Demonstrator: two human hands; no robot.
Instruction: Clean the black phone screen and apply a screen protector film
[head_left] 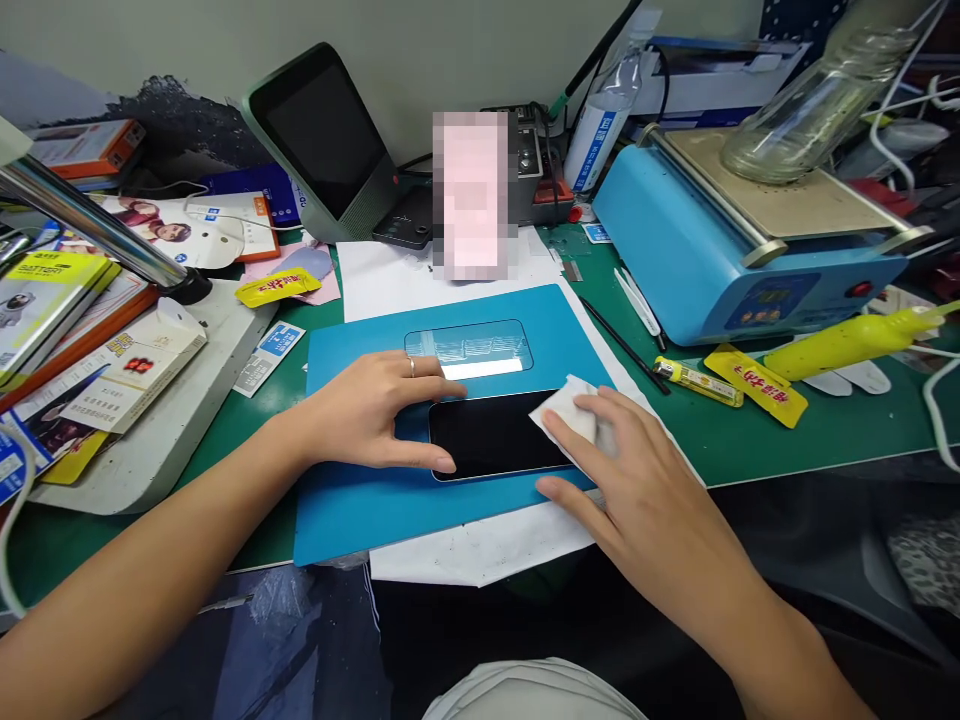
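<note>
The green worktop [720, 440] is crowded: boxes [142, 370] are piled on the left, a dark screen [319, 140] leans at the back, and a blue machine [690, 240] on the right has a glass jar [802, 120] lying on top. A clear sheet [480, 345] with a dark rim lies just past the black phone [495, 435], partly behind the left hand [375, 410]. The phone lies flat on a blue mat [360, 510], its long side running left to right, shiny screen up. The left hand pinches its left end between thumb and fingers. The right hand [630, 460] pinches a soft, crumpled white wipe [570, 405] that covers the phone's far right corner. The phone is smooth, with rounded corners.
</note>
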